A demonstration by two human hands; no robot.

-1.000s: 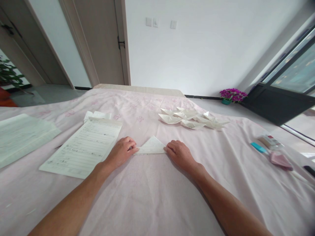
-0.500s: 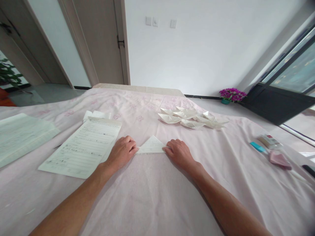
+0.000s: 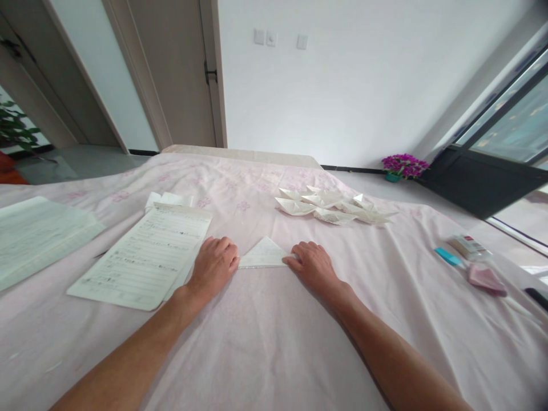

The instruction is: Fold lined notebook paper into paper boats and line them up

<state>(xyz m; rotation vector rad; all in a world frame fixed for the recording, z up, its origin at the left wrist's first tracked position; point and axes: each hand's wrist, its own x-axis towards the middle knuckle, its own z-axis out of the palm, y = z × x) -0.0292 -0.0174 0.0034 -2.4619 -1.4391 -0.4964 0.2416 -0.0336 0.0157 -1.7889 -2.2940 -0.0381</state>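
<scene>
Between my hands a folded paper triangle [image 3: 264, 254] lies flat on the pink cloth [image 3: 257, 342], its point facing away from me and a folded band along the near edge. My left hand [image 3: 215, 260] has its fingers curled, with the thumb at the paper's left corner. At the opposite corner, my right hand [image 3: 312, 261] is also curled, its thumb and fingers closed over the paper. Both corners are partly hidden by the fingers. Just left of my left hand is a stack of lined, written sheets [image 3: 137, 257].
Several folded paper boats [image 3: 334, 205] sit grouped beyond my right hand. More written paper [image 3: 38, 240] lies at the far left. At the right are a blue item [image 3: 447, 256], a clear packet [image 3: 468, 246] and a pink object [image 3: 486, 278]. Purple flowers [image 3: 405, 164] stand on the floor.
My left hand has shifted slightly at the paper's left corner, its wrist turned a little. The paper triangle and my right hand are almost unchanged.
</scene>
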